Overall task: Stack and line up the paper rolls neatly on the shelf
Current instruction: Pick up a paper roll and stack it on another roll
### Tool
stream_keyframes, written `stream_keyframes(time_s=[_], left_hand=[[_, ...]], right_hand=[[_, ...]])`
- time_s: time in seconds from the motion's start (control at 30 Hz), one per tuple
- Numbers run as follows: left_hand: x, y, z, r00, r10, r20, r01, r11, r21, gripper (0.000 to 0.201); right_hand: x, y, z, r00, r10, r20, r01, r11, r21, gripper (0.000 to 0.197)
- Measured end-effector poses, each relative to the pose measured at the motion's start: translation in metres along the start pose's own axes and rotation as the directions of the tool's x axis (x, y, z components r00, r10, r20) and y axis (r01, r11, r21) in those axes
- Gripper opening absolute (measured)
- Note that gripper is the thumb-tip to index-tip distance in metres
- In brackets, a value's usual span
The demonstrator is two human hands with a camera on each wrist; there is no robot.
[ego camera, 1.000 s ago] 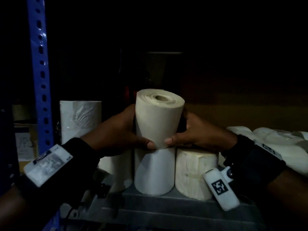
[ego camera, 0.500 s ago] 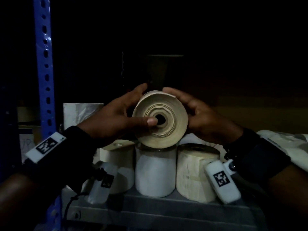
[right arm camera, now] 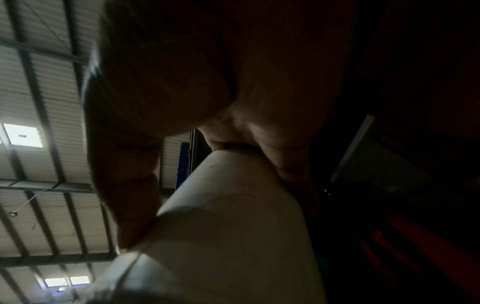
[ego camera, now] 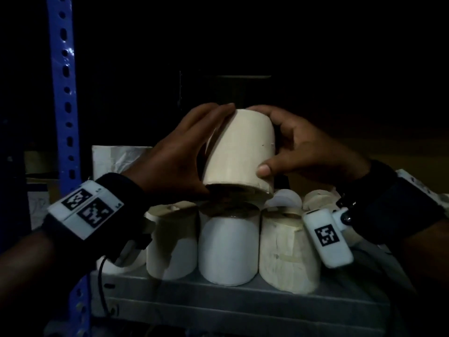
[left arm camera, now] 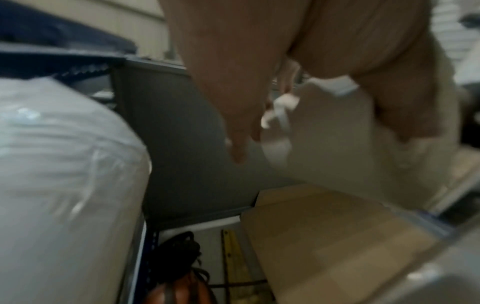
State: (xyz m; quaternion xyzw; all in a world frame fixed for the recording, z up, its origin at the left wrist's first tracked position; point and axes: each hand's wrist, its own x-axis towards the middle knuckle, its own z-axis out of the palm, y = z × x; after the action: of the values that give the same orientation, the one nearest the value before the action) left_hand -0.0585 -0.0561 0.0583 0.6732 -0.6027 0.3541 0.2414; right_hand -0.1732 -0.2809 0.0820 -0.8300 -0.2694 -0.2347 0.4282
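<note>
Held roll [ego camera: 240,152] above three rolls [ego camera: 228,249] standing abreast on shelf [ego camera: 218,295].

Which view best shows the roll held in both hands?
The head view: the held roll shows whole between the left hand and right hand, above the middle roll. The left wrist view is blurred; the right wrist view shows only its dim side.

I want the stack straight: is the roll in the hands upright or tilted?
Tilted. The held roll leans top-right, its bottom edge slanting above the middle roll, gripped by the left hand and right hand.
</note>
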Motion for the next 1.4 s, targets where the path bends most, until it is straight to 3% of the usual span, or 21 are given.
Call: stream_keyframes(time_s=[0.1, 0.2, 0.33, 0.53, 0.67, 0.77, 0.83, 0.9, 0.97, 1.17, 1.27, 1.4], left_hand=[[0.004, 0.0, 0.0, 0.998, 0.061, -0.021, -0.057, 0.988, 0.14, 0.121], [0.004, -0.001, 0.003, 0.996, 0.082, 0.044, -0.091, 0.95, 0.3, 0.115], [-0.004, -0.004, 0.021, 0.986, -0.004, 0.169, -0.062, 0.921, 0.384, 0.121], [-0.007, -0.006, 0.019, 0.923, -0.192, 0.333, 0.102, 0.958, 0.269, 0.144], [-0.016, -0.007, 0.007, 0.892, -0.282, 0.353, 0.29, 0.957, 0.033, 0.14], [-0.022, -0.01, 0.012, 0.883, -0.35, 0.312, 0.431, 0.868, -0.245, 0.135], [-0.024, -0.013, 0.017, 0.867, -0.391, 0.308, 0.485, 0.804, -0.344, 0.135], [-0.022, -0.014, 0.02, 0.87, -0.393, 0.299, 0.484, 0.8, -0.355, 0.133], [-0.018, -0.012, 0.021, 0.874, -0.385, 0.298, 0.476, 0.802, -0.361, 0.132], [-0.007, -0.002, 0.02, 0.871, -0.398, 0.288, 0.481, 0.809, -0.339, 0.125], [-0.006, -0.004, 0.019, 0.856, -0.412, 0.313, 0.494, 0.832, -0.254, 0.129], [-0.01, -0.012, 0.023, 0.849, -0.395, 0.35, 0.494, 0.828, -0.265, 0.139]], right_hand=[[0.003, -0.004, 0.001, 0.996, -0.041, -0.079, 0.031, 0.991, -0.13, 0.089], [0.003, 0.005, 0.011, 0.986, -0.074, -0.151, 0.036, 0.97, -0.239, 0.085], [-0.002, 0.022, 0.018, 0.988, -0.062, -0.144, 0.026, 0.97, -0.24, 0.079], [0.005, 0.02, 0.024, 0.995, -0.025, -0.095, -0.008, 0.941, -0.339, 0.073], [0.008, 0.016, 0.027, 0.997, -0.006, -0.071, -0.023, 0.916, -0.4, 0.073], [0.012, 0.02, 0.023, 0.988, 0.042, -0.147, -0.097, 0.916, -0.39, 0.079], [0.012, 0.023, 0.023, 0.975, 0.186, -0.122, -0.214, 0.934, -0.286, 0.084], [0.009, 0.025, 0.027, 0.952, 0.302, -0.041, -0.305, 0.946, -0.107, 0.08], [0.005, 0.027, 0.032, 0.952, 0.303, -0.045, -0.305, 0.951, -0.047, 0.074], [-0.009, 0.025, 0.035, 0.958, 0.184, -0.222, -0.21, 0.972, -0.102, 0.067], [-0.012, 0.025, 0.037, 0.956, 0.185, -0.226, -0.215, 0.969, -0.119, 0.065], [-0.009, 0.024, 0.038, 0.954, 0.218, -0.205, -0.259, 0.946, -0.195, 0.08]])
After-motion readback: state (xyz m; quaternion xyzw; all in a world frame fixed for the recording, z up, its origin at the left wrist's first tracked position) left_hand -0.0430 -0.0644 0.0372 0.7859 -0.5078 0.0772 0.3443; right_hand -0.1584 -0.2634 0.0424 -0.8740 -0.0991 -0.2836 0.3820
